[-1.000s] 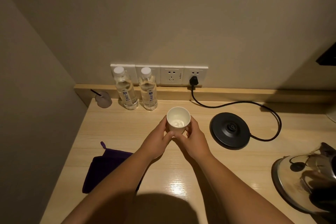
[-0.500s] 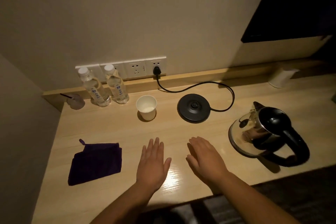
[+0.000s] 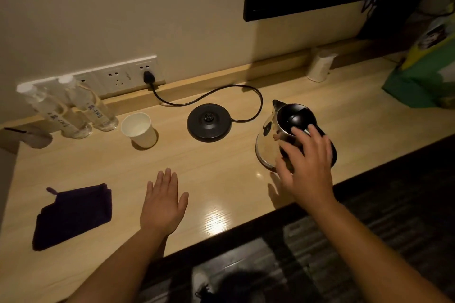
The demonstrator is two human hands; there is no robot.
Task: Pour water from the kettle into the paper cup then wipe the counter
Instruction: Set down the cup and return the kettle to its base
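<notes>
Purple cloth [image 3: 72,215] laid flat at bench [image 3: 221,167] left, apparently staged for the wipe; paper cup [image 3: 139,130] upright just beside two water bottles [image 3: 73,110], well apart from kettle [image 3: 285,135], which stands off its black base [image 3: 209,122]. Left hand [image 3: 163,200] flat and spread, holding nothing; right hand [image 3: 307,170] with fingers spread, over the kettle's black handle, contact not confirmed, no firm grip evident. Against half a second earlier: right hand moved from mid-bench to kettle; left hand, cup and cloth apparently unmoved.
</notes>
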